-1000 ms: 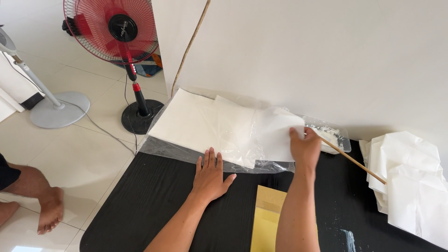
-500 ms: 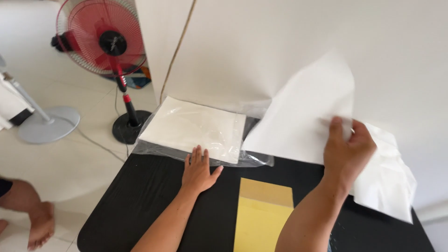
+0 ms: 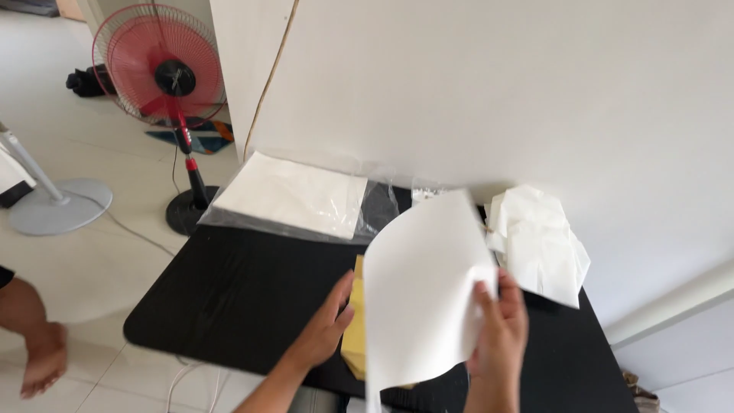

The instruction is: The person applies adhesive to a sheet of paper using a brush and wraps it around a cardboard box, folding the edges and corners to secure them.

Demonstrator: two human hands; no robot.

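Head view: white sheet [image 3: 424,291], yellow envelope [image 3: 353,340].

A black table [image 3: 229,298] stands against a white wall [image 3: 497,92] (red fan [image 3: 158,73] on pale tiled floor [image 3: 84,252]).

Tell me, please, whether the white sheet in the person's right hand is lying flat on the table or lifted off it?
Lifted. The white sheet curves upright in the air, pinched at its edge by the right hand, above the black table.
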